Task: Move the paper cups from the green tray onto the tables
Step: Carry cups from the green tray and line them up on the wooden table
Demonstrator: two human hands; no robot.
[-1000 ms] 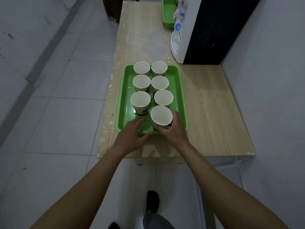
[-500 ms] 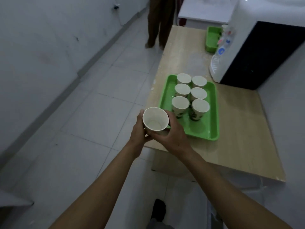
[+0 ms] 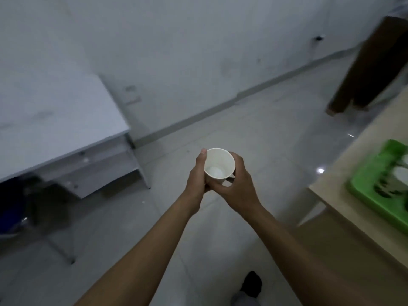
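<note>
A grey worktop [image 3: 55, 111] fills the left, cut off by the frame edge, its underside dark and hard to read; a wooden worktop [image 3: 344, 219] runs off the right edge and bears the tray [image 3: 373, 195], only partly in view; the cups [image 3: 400, 175] on it are pale smears, too blurred to count. Over the floor [image 3: 265, 133] between the two worktops, the left grip [image 3: 195, 180] and right grip [image 3: 239, 188] both curl round one cup [image 3: 218, 166], upright and open-mouthed; its lower wall is hidden behind the fingers.
</note>
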